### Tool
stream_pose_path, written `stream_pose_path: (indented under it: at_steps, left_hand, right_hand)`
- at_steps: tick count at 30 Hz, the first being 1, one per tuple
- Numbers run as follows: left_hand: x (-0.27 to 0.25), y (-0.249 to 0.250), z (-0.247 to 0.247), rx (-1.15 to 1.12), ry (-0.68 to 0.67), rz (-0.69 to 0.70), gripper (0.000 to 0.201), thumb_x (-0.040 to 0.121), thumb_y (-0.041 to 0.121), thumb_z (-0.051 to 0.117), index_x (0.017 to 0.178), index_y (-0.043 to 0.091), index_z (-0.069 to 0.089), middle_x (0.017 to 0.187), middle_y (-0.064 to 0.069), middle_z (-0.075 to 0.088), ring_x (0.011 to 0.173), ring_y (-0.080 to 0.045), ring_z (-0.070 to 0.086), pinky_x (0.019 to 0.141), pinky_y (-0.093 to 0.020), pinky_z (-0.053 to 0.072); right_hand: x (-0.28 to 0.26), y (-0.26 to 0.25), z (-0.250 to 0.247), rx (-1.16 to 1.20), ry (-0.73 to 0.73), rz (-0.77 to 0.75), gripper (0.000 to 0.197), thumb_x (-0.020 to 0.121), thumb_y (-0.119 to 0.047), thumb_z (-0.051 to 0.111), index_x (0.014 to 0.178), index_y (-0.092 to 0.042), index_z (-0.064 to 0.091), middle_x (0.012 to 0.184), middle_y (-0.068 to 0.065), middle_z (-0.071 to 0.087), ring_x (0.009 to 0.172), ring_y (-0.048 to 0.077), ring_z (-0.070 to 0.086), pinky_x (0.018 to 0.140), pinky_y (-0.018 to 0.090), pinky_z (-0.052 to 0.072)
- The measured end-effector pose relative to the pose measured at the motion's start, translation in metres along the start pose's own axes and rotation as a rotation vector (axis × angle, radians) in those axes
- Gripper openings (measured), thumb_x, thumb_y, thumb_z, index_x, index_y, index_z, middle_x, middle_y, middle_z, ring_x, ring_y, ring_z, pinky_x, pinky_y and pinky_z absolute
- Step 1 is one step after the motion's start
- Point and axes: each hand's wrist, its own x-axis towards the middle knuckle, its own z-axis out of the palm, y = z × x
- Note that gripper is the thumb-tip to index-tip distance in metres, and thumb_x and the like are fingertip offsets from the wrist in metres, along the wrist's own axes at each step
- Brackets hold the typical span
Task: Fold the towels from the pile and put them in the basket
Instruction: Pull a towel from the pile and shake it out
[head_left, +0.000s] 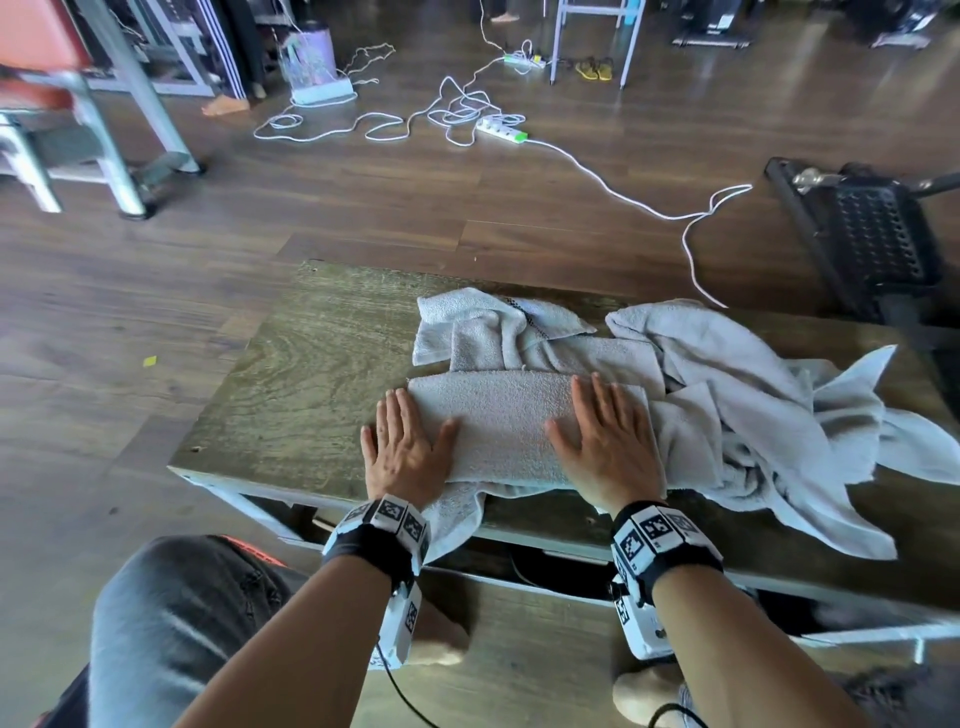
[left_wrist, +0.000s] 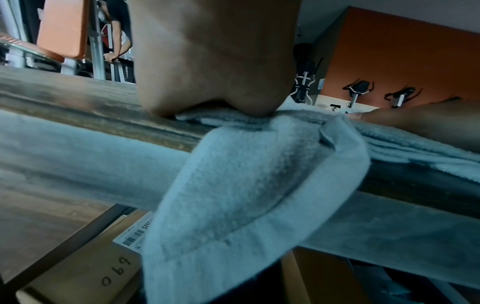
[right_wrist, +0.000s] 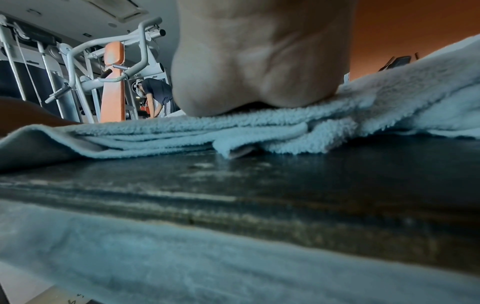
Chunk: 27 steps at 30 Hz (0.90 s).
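Observation:
A light grey folded towel (head_left: 501, 426) lies as a long strip near the front edge of the wooden table (head_left: 291, 374). My left hand (head_left: 402, 449) presses flat on its left end, fingers straight. My right hand (head_left: 605, 441) presses flat on its right part. One corner of the towel (left_wrist: 233, 205) hangs over the table's front edge below my left palm (left_wrist: 213, 61). In the right wrist view my palm heel (right_wrist: 259, 61) rests on the stacked towel layers (right_wrist: 182, 133). A crumpled pile of grey towels (head_left: 727, 395) lies behind and to the right. No basket is in view.
White cables and power strips (head_left: 501, 130) trail over the wooden floor beyond the table. A black perforated metal stand (head_left: 872, 234) is at the right, gym equipment (head_left: 104, 130) at the left. A cardboard box (left_wrist: 85, 273) sits under the table. My knee (head_left: 182, 623) is at lower left.

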Motion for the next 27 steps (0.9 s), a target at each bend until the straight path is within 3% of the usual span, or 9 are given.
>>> stream_pose_path:
  at_steps: [4,7,10,13,15,18,21,24,27]
  left_hand:
    - [-0.005,0.008,-0.005,-0.071,0.017,-0.075,0.092,0.091,0.074,0.027,0.155,0.009,0.009,0.165,-0.008,-0.003,0.152,-0.019,-0.007,0.122,-0.046,-0.006]
    - [0.001,0.017,-0.014,-0.034,0.048,-0.108,0.077,0.090,0.065,0.046,0.138,0.006,0.035,0.149,-0.014,0.027,0.144,-0.028,0.021,0.120,-0.051,0.014]
    - [0.006,0.027,-0.036,0.028,-0.039,-0.131,0.063,0.088,0.054,0.057,0.130,0.007,0.049,0.133,-0.012,0.037,0.128,-0.031,0.037,0.111,-0.049,0.032]
    - [0.016,0.037,-0.057,-0.049,-0.075,-0.109,0.057,0.088,0.041,0.065,0.124,-0.002,0.052,0.108,-0.013,0.056,0.101,-0.029,0.058,0.082,-0.039,0.055]
    - [0.017,0.049,-0.071,-0.091,-0.067,-0.083,0.046,0.091,0.030,0.061,0.119,-0.006,0.053,0.095,-0.010,0.060,0.082,-0.023,0.063,0.065,-0.029,0.055]
    - [0.004,0.086,-0.093,-0.142,0.013,0.014,0.030,0.091,0.027,0.062,0.108,0.006,0.050,0.092,-0.004,0.056,0.075,-0.019,0.057,0.056,-0.024,0.046]
    - [-0.019,0.137,-0.097,-0.492,-0.142,0.258,0.031,0.090,0.025,0.067,0.113,0.013,0.049,0.094,-0.001,0.062,0.072,-0.012,0.064,0.051,-0.026,0.052]
    - [-0.037,0.167,-0.084,-0.543,-0.301,0.336,0.041,0.085,0.037,0.071,0.117,0.023,0.050,0.094,0.005,0.070,0.082,-0.013,0.068,0.062,-0.026,0.050]
    - [-0.047,0.167,-0.063,-0.443,-0.262,0.353,0.037,0.087,0.027,0.067,0.121,0.021,0.052,0.107,0.003,0.062,0.095,-0.018,0.065,0.066,-0.024,0.052]
  right_hand:
    - [0.001,0.000,-0.003,0.014,-0.036,-0.005,0.077,0.093,-0.074,0.004,0.158,-0.034,-0.009,0.167,-0.005,-0.015,0.153,0.017,-0.016,0.124,0.044,-0.009]
    - [0.004,0.005,-0.007,0.081,-0.125,-0.037,0.077,0.094,-0.074,0.009,0.157,-0.035,-0.012,0.164,-0.006,-0.023,0.150,0.016,-0.025,0.120,0.043,-0.016]
    - [0.004,0.014,-0.013,0.175,-0.178,-0.099,0.080,0.095,-0.070,0.028,0.158,-0.035,-0.007,0.165,-0.004,-0.021,0.150,0.019,-0.025,0.122,0.044,-0.014]
    - [-0.002,0.023,-0.016,0.409,-0.078,-0.093,0.069,0.098,-0.054,0.048,0.157,-0.032,0.019,0.167,-0.004,-0.001,0.154,0.021,-0.010,0.123,0.044,0.001]
    - [-0.007,0.029,-0.024,0.574,0.100,-0.061,0.052,0.098,-0.038,0.056,0.147,-0.026,0.041,0.158,-0.001,0.027,0.149,0.019,0.016,0.119,0.038,0.014]
    - [-0.016,0.035,-0.035,0.748,0.293,-0.001,0.026,0.099,-0.018,0.058,0.125,-0.017,0.059,0.127,-0.002,0.060,0.124,0.015,0.053,0.108,0.033,0.041]
    - [-0.023,0.035,-0.049,1.039,0.254,0.094,0.016,0.103,-0.026,0.051,0.109,-0.019,0.064,0.095,-0.004,0.073,0.089,0.015,0.070,0.074,0.030,0.056]
    - [-0.024,0.026,-0.061,1.255,0.218,0.248,0.048,0.104,-0.041,0.048,0.069,-0.009,0.051,0.051,-0.004,0.052,0.045,0.008,0.050,0.045,0.022,0.039]
    - [-0.022,0.036,-0.053,1.076,0.157,0.324,0.047,0.097,-0.041,0.055,0.069,-0.003,0.053,0.053,0.010,0.040,0.047,0.012,0.041,0.050,0.028,0.032]
